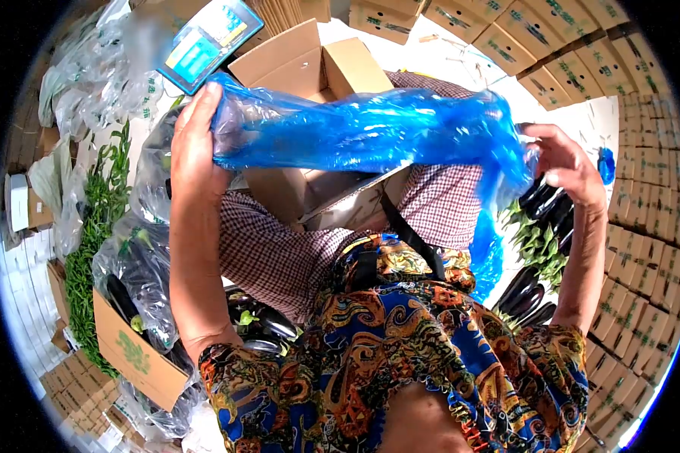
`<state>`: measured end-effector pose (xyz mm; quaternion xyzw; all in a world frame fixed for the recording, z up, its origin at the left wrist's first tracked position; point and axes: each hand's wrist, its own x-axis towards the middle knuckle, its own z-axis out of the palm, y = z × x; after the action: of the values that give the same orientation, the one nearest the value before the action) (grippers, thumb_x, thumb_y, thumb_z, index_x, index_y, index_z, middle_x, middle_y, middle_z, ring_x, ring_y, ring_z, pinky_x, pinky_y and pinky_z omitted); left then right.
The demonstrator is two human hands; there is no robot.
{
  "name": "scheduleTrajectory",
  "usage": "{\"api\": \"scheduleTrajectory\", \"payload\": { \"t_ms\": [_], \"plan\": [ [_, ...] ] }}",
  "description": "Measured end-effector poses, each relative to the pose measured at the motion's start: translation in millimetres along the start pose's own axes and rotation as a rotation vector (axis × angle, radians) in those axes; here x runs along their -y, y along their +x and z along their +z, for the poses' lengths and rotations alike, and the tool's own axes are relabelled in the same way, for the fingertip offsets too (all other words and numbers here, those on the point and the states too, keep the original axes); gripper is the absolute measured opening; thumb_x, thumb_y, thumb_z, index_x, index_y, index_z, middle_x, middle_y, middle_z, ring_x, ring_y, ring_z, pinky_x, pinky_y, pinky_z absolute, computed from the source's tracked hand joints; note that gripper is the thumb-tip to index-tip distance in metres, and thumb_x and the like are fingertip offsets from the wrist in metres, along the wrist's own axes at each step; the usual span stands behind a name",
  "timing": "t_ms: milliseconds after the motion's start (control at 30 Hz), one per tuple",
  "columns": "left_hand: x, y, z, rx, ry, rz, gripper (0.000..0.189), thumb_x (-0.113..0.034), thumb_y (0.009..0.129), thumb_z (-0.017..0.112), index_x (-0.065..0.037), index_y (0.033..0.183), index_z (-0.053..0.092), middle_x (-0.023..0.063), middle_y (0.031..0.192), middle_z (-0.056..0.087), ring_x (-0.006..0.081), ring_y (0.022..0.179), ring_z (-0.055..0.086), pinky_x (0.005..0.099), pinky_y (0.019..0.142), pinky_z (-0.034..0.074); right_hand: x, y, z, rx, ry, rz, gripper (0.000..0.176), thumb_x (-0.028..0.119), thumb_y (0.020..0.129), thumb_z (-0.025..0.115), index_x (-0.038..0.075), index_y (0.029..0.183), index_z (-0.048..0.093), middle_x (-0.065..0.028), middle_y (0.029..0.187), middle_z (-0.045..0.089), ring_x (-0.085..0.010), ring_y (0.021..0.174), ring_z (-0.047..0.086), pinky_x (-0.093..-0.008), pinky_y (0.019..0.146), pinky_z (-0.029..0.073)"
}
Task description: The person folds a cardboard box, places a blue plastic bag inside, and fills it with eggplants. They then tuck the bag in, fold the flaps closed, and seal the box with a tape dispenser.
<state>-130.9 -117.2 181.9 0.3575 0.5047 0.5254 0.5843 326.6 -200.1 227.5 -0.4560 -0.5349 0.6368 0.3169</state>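
A blue plastic bag [355, 132] is stretched sideways between my two hands, above an open cardboard box [283, 64]. My left hand [198, 143] is closed on the bag's left end, thumb on top. At the right end, my right hand [570, 166] has its fingers curled at the bag's edge, pinching the thin film. More blue plastic [487, 253] hangs down below the right end. The box stands in front of my lap, its flaps raised and partly hidden by the bag.
A scale with a lit display [208, 41] stands behind my left hand. Green peppers [98, 249] lie at the left, near a carton [140, 351] with bagged eggplants. More eggplants [521, 291] lie at the right. Stacked cartons [642, 219] line the right side.
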Motion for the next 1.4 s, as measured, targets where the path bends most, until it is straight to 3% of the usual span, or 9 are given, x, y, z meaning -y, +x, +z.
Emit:
{"api": "scheduleTrajectory", "payload": {
  "t_ms": [167,467,600,800,867,933,1067,1233,1400],
  "plan": [
    [-10.0,-10.3,-5.1,-0.027,-0.011,-0.022,0.031,-0.032,0.096,0.055,-0.003,0.105,0.061,0.0067,0.092,0.065,0.0155,0.081,0.063,0.0293,0.076,0.053,-32.7,23.2,-3.5,0.125,-1.104,-0.013,0.016,0.003,0.086,0.058,0.000,0.099,0.067,-0.0133,0.086,0.070,-0.0260,0.074,0.067,-0.0370,0.068,0.053],
    [-23.9,-40.2,44.0,0.032,0.157,-0.034,0.040,-0.037,0.093,0.056,-0.001,0.109,0.063,0.0094,0.099,0.068,0.0160,0.086,0.063,0.0296,0.081,0.050,13.6,123.9,134.9,-0.143,-0.837,-0.705,0.060,0.038,0.079,0.072,0.006,0.126,0.053,-0.0182,0.114,0.060,-0.0323,0.109,0.057,-0.0426,0.090,0.048],
    [-30.3,-51.4,45.6,0.266,0.130,-0.131,0.043,-0.037,0.090,0.061,-0.003,0.115,0.059,0.0102,0.102,0.065,0.0199,0.089,0.064,0.0344,0.080,0.052,-18.9,206.2,149.2,-0.131,-0.756,-0.924,0.048,0.018,0.077,0.065,0.004,0.122,0.055,-0.0218,0.110,0.062,-0.0381,0.107,0.058,-0.0450,0.090,0.049],
    [-31.1,-72.8,8.2,0.365,0.296,-0.042,0.031,-0.031,0.087,0.061,0.000,0.086,0.069,0.0002,0.067,0.057,0.0089,0.060,0.049,0.0249,0.056,0.038,-66.8,228.9,34.7,-0.281,-1.198,-0.582,0.026,0.010,0.075,0.060,0.003,0.100,0.064,-0.0206,0.089,0.066,-0.0369,0.084,0.065,-0.0453,0.073,0.052],
    [-35.9,-70.1,-17.2,0.411,0.514,-0.139,0.031,-0.031,0.087,0.062,0.000,0.086,0.069,-0.0006,0.068,0.058,0.0078,0.062,0.050,0.0242,0.057,0.037,-47.4,171.3,13.9,0.164,-1.596,-0.044,0.023,0.014,0.077,0.064,0.005,0.098,0.066,-0.0189,0.078,0.065,-0.0377,0.079,0.064,-0.0447,0.068,0.052],
    [-31.0,-52.0,-35.6,0.315,0.591,-0.129,0.027,-0.029,0.090,0.061,-0.003,0.090,0.068,-0.0027,0.075,0.061,0.0052,0.065,0.050,0.0221,0.056,0.037,-35.7,129.8,5.0,0.596,-1.251,0.002,0.020,0.015,0.079,0.067,0.005,0.097,0.068,-0.0153,0.074,0.066,-0.0309,0.076,0.065,-0.0404,0.067,0.052],
    [-19.2,5.1,-52.8,0.150,0.352,-0.107,0.022,-0.029,0.092,0.060,-0.007,0.096,0.064,-0.0063,0.074,0.056,0.0030,0.061,0.046,0.0196,0.052,0.034,2.6,118.9,31.8,0.074,-0.492,0.068,0.020,0.017,0.089,0.065,0.001,0.100,0.068,-0.0046,0.072,0.064,-0.0136,0.074,0.061,-0.0322,0.068,0.049],
    [6.9,65.9,-74.9,0.060,0.436,-0.045,0.023,-0.026,0.094,0.058,-0.006,0.104,0.064,-0.0080,0.064,0.048,0.0025,0.050,0.038,0.0179,0.045,0.029,-10.1,195.9,25.0,0.003,-0.657,-0.048,0.022,0.023,0.093,0.060,0.003,0.096,0.066,0.0000,0.083,0.062,-0.0101,0.084,0.057,-0.0280,0.078,0.045],
    [27.1,103.3,-108.4,-0.084,0.353,-0.023,0.022,-0.026,0.096,0.057,-0.006,0.100,0.065,-0.0073,0.066,0.049,0.0024,0.050,0.036,0.0179,0.044,0.028,-40.1,267.8,31.5,-0.033,0.090,0.010,0.022,0.016,0.095,0.054,0.003,0.109,0.064,-0.0017,0.097,0.067,-0.0088,0.083,0.058,-0.0225,0.077,0.050]
  ]
}}
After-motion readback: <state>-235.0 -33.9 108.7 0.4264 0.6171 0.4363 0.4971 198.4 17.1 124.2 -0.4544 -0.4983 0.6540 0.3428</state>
